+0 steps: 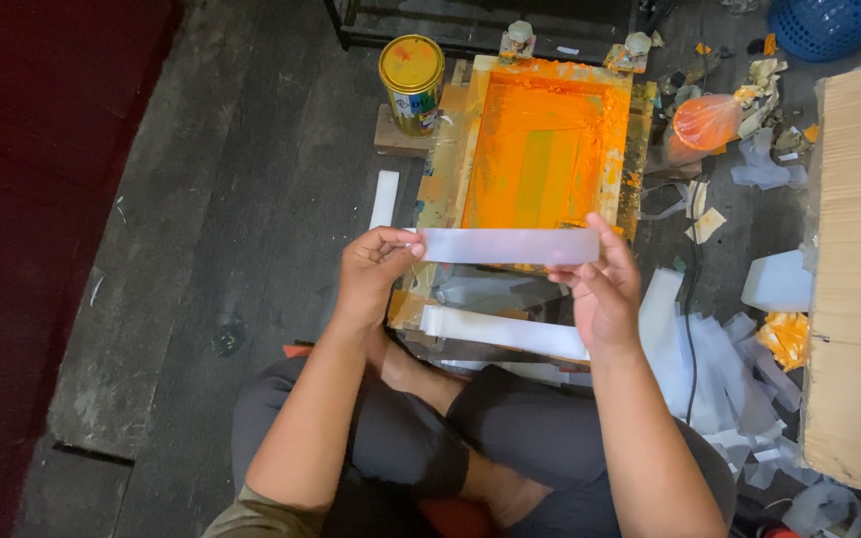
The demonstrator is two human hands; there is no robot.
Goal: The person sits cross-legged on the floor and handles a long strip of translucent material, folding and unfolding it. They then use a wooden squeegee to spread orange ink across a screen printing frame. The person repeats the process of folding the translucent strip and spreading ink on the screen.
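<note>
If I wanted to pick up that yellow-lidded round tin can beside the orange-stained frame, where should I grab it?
Grip the yellow-lidded round tin can around its upright cylindrical wall, coming from its left side, I'd judge. The lid looks flat with no handle visible, and the orange-stained frame crowds its right side, while the dark wooden floor lies bare to the left.

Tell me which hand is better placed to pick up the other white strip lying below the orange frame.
Right hand, probably. It sits directly above the lying white plastic strip's right end, while the left hand pinches the held white strip further left.
</note>
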